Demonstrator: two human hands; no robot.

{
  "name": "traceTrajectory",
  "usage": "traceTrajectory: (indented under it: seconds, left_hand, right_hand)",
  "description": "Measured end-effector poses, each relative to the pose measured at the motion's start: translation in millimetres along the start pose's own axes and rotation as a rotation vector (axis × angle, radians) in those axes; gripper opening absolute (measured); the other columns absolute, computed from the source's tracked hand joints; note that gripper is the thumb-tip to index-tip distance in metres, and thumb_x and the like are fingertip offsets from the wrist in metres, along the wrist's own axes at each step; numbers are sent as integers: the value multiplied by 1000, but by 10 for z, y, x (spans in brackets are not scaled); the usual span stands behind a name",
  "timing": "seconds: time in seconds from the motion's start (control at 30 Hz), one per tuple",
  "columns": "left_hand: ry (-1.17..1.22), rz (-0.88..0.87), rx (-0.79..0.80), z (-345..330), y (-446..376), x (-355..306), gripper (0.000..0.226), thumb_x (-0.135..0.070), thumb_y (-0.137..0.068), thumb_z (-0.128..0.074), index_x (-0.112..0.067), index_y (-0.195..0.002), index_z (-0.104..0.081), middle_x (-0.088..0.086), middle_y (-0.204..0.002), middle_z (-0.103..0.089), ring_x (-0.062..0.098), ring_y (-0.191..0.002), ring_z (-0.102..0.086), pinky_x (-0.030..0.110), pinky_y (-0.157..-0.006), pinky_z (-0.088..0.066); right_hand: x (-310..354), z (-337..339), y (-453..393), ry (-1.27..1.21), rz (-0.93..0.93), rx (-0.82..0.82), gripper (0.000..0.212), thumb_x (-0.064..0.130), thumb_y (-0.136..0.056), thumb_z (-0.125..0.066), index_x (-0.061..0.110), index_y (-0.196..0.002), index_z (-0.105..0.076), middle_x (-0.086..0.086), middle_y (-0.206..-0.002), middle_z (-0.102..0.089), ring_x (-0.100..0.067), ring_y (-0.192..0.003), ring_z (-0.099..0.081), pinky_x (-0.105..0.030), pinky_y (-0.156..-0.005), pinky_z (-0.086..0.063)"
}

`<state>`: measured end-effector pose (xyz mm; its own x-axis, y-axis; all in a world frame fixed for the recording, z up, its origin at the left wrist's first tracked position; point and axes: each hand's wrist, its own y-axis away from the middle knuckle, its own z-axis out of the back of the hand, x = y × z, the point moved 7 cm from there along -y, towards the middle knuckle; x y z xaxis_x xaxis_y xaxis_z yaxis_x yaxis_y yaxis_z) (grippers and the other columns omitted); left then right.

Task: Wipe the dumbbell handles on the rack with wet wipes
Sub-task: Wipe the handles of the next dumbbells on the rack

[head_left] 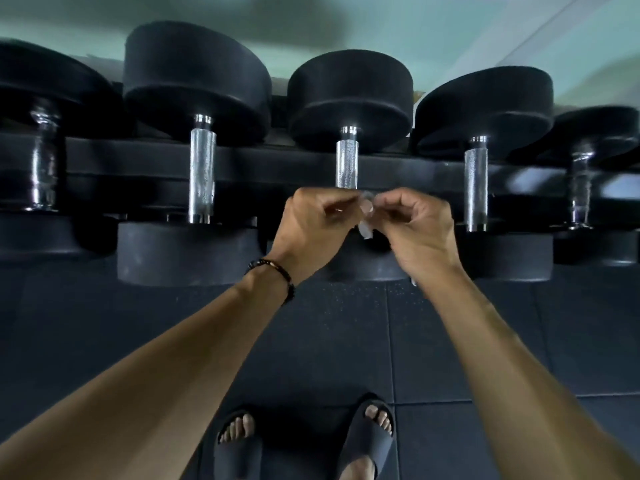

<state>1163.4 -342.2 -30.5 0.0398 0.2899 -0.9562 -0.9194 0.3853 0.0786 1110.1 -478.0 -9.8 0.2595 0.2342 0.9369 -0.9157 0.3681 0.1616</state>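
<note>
Several black dumbbells lie on a dark rack [284, 164], their chrome handles pointing toward me. The middle handle [347, 163] is just beyond my hands. My left hand [311, 225] and my right hand [417, 230] meet in front of it, fingers curled, both pinching a small pale wipe [367, 216] between them. The wipe is mostly hidden by the fingers; a small crumpled piece hangs down. More handles stand to the left [202, 174] and to the right [476, 188]. The lower end of the middle handle is hidden behind my hands.
Dark rubber floor tiles [346, 323] spread below the rack. My feet in black slide sandals [367, 434] stand on them. A beaded bracelet [277, 275] sits on my left wrist. A pale wall rises behind the rack.
</note>
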Motion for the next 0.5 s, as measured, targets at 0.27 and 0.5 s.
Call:
traceTrajectory:
  seconds: [0.27,0.5]
  left_hand:
    - [190,266,-175,284,-378,318,18,-12,-81,-79,-29,-77,-77,-7,-77,-76,11,-80,-74,31,-84,-59]
    - [305,462,-193,60,-1065,727,22,-7,-91,-66,-11,-112,-70,-10,-76,-64,2,-68,-60,18,-72,-55]
  right_hand:
    - [-314,30,123,145,-111,-316,23,22,-99,-56,14,-118,-68,5,-111,-69,-8,-103,-62,-19,-90,-48]
    - [-590,-179,149,454,-20,-431,64,52,-89,-15,13,-100,-65,-1,-101,-62,-24,-100,-49,-29,-81,-31]
